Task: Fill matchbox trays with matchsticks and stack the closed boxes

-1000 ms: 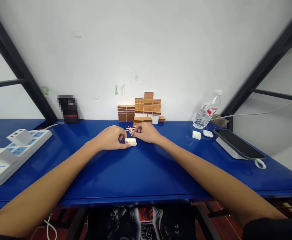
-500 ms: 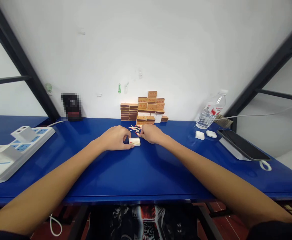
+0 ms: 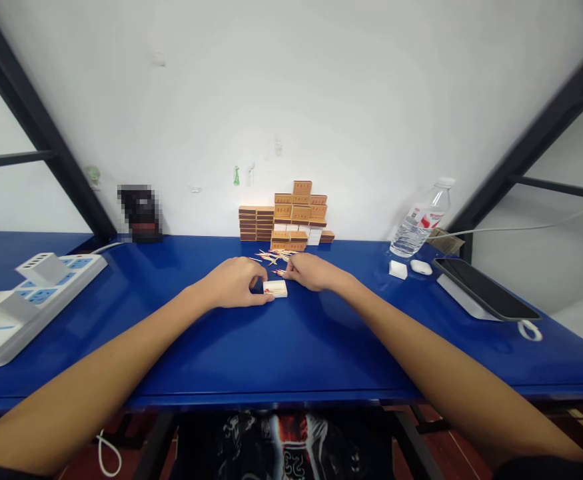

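My left hand (image 3: 238,283) grips the left end of a small white matchbox tray (image 3: 276,289) between thumb and fingers; some red-tipped matches lie inside it. Just behind and to the right, my right hand (image 3: 312,271) pinches a few matches (image 3: 281,272), their red heads pointing left. Beyond both hands a loose heap of matches (image 3: 274,256) is spread on the blue table. Behind the heap, against the wall, orange-brown matchboxes (image 3: 301,212) are stacked in steps, with a few white trays among them. A squarer pile of matchboxes (image 3: 256,223) adjoins on the left.
A white power strip (image 3: 66,287) with plugged-in chargers lies at the left. On the right stand a tilted water bottle (image 3: 418,221), a white cube (image 3: 398,269), a white earbud case (image 3: 421,267) and a propped phone (image 3: 484,288). A blurred dark object (image 3: 141,213) is at the back left.
My left hand and the matchbox tray have shifted slightly right and nearer to me. My right hand has drawn back a little from the heap with matches in its fingers.
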The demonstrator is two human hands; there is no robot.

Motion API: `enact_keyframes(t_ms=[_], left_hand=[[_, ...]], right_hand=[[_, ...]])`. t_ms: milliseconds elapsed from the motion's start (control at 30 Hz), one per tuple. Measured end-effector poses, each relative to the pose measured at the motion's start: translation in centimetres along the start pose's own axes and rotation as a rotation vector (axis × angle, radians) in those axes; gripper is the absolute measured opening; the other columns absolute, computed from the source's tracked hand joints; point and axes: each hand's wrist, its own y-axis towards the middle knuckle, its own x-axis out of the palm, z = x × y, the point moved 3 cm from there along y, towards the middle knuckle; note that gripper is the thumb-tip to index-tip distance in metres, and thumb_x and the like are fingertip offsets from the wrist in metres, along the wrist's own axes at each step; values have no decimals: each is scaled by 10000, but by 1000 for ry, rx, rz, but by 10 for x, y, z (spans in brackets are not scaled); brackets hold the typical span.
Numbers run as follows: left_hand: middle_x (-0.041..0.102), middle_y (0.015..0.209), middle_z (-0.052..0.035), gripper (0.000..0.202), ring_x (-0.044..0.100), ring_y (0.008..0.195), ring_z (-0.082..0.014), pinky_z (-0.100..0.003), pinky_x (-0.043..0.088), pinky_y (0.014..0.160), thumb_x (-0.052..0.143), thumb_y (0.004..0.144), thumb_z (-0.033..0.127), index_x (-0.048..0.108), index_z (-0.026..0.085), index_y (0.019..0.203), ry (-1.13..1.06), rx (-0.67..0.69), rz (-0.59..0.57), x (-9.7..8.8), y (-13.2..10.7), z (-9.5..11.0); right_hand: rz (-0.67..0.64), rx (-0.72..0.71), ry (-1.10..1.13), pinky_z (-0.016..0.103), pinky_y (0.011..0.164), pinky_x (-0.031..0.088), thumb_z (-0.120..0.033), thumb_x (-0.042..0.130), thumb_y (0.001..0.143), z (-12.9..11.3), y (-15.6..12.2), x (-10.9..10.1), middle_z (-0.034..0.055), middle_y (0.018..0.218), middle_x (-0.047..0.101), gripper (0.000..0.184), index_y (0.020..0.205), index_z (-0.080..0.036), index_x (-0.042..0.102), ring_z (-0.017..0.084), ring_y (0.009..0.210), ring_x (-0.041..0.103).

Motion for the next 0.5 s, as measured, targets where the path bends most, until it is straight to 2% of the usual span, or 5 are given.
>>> enact_keyframes(t_ms=[100, 167, 267, 400, 500], left_hand=[[671, 719, -11, 316, 579, 625, -151, -285, 368, 582, 717, 861, 512, 759, 199, 880, -51, 6, 8, 2, 0, -2], [672, 712, -7, 323, 578, 620, -148, -281, 373, 582, 719, 861, 519, 762, 200, 896, -82, 8, 5, 3, 1, -2], [674, 705, -7, 324, 578, 618, -149, -279, 373, 581, 713, 870, 521, 762, 201, 892, -95, 5, -4, 5, 1, -2], [673, 702, -12, 322, 581, 615, -153, -280, 371, 579, 711, 873, 518, 762, 200, 883, -82, 6, 6, 5, 1, -1], [676, 703, -10, 314, 582, 612, -150, -280, 375, 587, 713, 876, 510, 764, 200, 885, -82, 6, 2, 4, 1, -1]], right_hand=[[-7, -27, -98, 266, 702, 410, -385, 552, 1058, 0, -7, 0, 143, 1073, 759, 311, 976, -137, 721, 221, 921, 676], [-23, -45, -107, 274, 716, 421, -397, 517, 1070, 1, -12, -1, 162, 1091, 748, 341, 997, -127, 712, 233, 928, 674], [-29, -78, -73, 280, 692, 413, -376, 504, 1072, 4, -15, -3, 150, 1051, 739, 328, 955, -135, 692, 220, 863, 652], [-26, -129, -47, 290, 634, 362, -292, 465, 1072, 10, -17, -10, 101, 883, 705, 341, 806, -157, 631, 183, 721, 568], [25, -156, 16, 289, 643, 360, -309, 458, 1074, 13, -21, -18, 83, 876, 678, 326, 822, -168, 609, 176, 724, 545]])
